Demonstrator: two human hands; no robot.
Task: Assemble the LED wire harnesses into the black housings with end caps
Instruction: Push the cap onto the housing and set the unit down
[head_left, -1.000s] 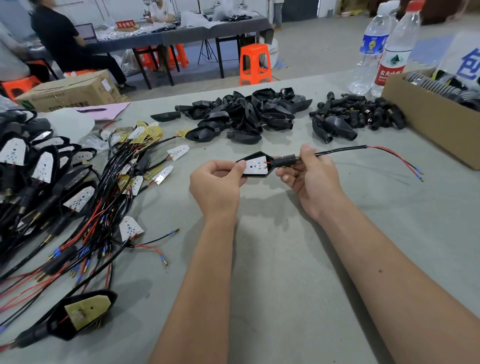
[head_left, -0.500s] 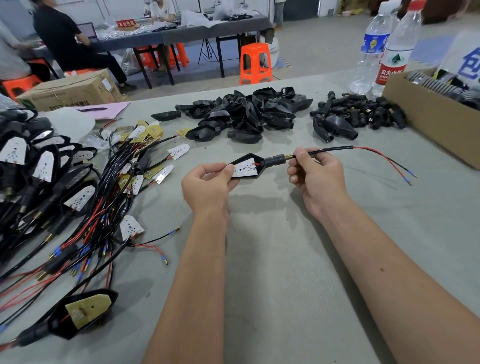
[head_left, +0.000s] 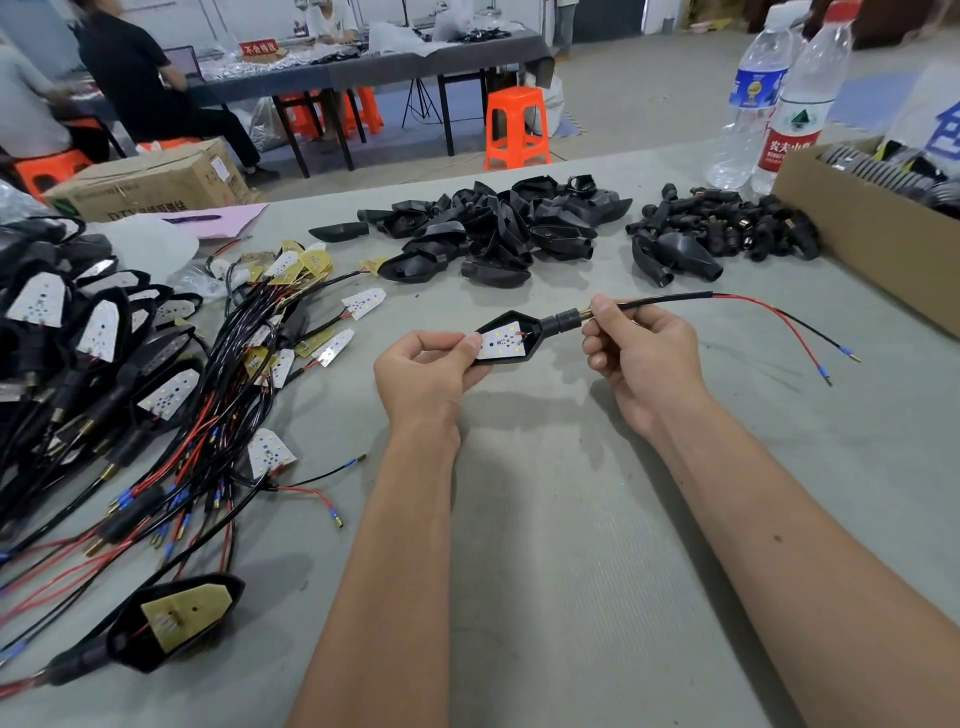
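Your left hand (head_left: 426, 371) pinches the black diamond-shaped plastic housing (head_left: 511, 340) above the grey table (head_left: 597, 545); your right hand (head_left: 641, 353) grips the black sheathed wire (head_left: 670, 300). Pull gently, keeping the white LED board (head_left: 500, 341) flat.

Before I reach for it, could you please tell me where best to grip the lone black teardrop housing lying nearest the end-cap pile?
I would take the black teardrop housing across its wide rounded body, coming down from above. Its narrow tube end points toward you and looks too slim for a sure hold, while the broad shell lies clear of the end-cap pile on its near side, leaving the fingers room on both flanks.
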